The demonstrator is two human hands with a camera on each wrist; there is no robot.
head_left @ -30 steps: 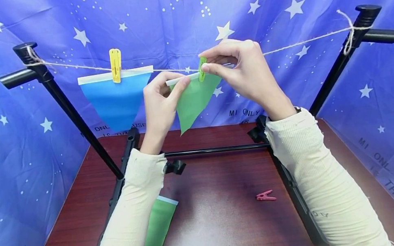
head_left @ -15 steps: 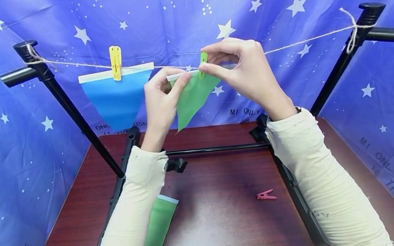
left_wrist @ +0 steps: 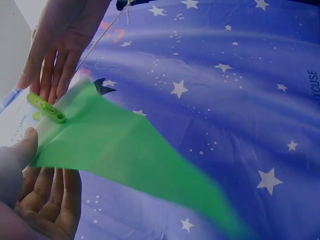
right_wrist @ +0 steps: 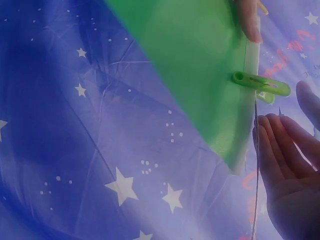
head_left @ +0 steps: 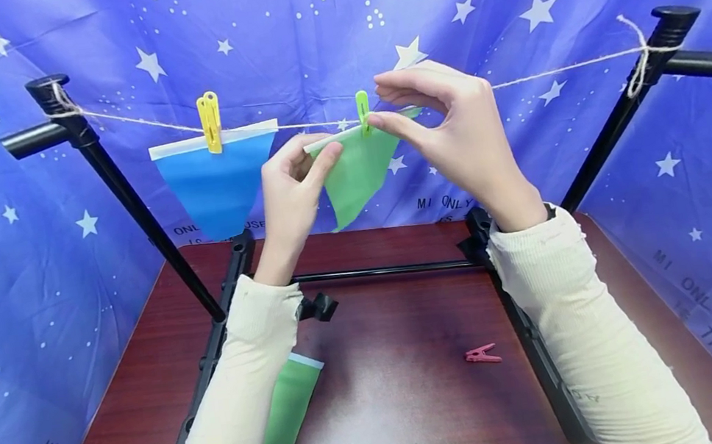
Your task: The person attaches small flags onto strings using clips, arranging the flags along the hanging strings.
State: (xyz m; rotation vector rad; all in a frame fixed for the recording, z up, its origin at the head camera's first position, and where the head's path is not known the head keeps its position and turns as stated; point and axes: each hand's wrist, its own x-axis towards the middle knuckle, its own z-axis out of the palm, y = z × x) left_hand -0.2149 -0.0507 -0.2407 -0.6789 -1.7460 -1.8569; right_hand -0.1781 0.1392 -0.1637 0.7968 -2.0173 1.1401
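Observation:
In the head view, a green triangular flag (head_left: 359,166) with a white top edge hangs at the string (head_left: 311,125). My left hand (head_left: 291,196) pinches its left upper corner between thumb and fingers. A light green clothespin (head_left: 364,111) clips the flag's edge to the string. Just right of it is my right hand (head_left: 458,128), its thumb and fingers spread apart around nothing. The right wrist view shows a gap between the clothespin (right_wrist: 262,83) and the fingers. Left of my hands, a blue flag (head_left: 218,183) hangs under a yellow clothespin (head_left: 210,123).
Two black posts (head_left: 134,205) carry the string's tied ends. A black crossbar (head_left: 389,271) joins the stand's sides low on the brown table (head_left: 392,410). A pink clothespin (head_left: 482,354) lies on the right, and another green flag (head_left: 292,407) lies partly beneath the left forearm.
My right hand has let go of the light green clothespin and moved slightly right, its fingers spreading. The left hand keeps its pinch on the flag, and the line has dipped a little.

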